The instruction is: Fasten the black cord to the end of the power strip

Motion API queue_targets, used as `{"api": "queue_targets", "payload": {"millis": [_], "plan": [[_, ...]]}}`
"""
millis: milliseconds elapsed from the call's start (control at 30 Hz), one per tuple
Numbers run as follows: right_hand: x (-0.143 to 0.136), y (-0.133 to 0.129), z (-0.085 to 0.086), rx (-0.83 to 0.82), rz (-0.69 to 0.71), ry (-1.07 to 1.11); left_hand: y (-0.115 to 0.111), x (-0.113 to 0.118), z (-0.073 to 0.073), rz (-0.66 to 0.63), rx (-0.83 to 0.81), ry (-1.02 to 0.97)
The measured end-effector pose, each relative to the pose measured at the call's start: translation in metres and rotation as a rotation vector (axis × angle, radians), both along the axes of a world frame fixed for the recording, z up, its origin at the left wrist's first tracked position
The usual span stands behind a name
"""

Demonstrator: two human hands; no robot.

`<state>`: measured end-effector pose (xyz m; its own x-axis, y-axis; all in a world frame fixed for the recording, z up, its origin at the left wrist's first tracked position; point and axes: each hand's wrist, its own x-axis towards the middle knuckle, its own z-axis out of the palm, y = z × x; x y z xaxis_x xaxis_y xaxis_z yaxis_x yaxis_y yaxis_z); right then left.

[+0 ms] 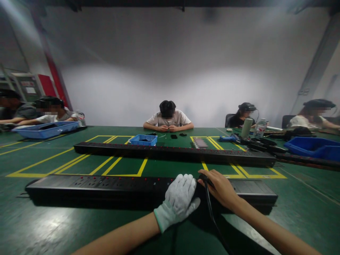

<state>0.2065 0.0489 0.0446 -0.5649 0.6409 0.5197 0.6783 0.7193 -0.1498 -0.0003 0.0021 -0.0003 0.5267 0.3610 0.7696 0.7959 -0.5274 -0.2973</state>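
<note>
A long black power strip (106, 189) with a row of sockets and small red dots lies across the near part of the green table. On its top, right of the middle, rests my left hand (180, 194) in a white glove, fingers extended. Just right of it, my bare right hand (219, 186) has its fingers wrapped round a black plug (205, 179) at the strip's top. From the plug a black cable (211, 212) runs down toward the table's near edge. The plug's underside is hidden.
A second black strip (172, 153) lies farther back. Beyond it are a small blue bin (143, 140) and a person (168, 118) leaning on the table. Larger blue trays stand left (47, 130) and right (315, 148). A green bottle (247, 128) stands back right; other people sit at both sides.
</note>
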Motion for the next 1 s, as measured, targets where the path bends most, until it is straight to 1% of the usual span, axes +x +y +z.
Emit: {"api": "queue_targets", "payload": {"millis": [167,267,367,500,733,867,1000], "plan": [[-0.002,-0.003,0.007,0.022,0.026,-0.033,0.0,0.001,0.0,0.015,-0.013,0.006],[-0.005,-0.007,0.012,0.056,0.019,-0.092,0.001,0.002,-0.001,0.014,0.023,-0.015],[-0.005,-0.008,0.014,0.091,0.019,-0.136,0.001,0.001,-0.001,-0.006,0.054,-0.033],[-0.005,-0.011,0.014,0.11,0.019,-0.139,0.0,0.001,-0.001,-0.02,0.043,-0.033],[-0.006,-0.014,0.016,0.102,0.018,-0.127,0.001,0.002,-0.004,0.01,-0.034,-0.015],[-0.008,-0.012,0.02,0.078,0.03,-0.138,0.001,0.001,-0.003,0.0,-0.023,-0.023],[-0.01,-0.007,0.022,0.016,0.107,-0.163,-0.001,-0.001,-0.001,-0.011,0.01,-0.027]]}}
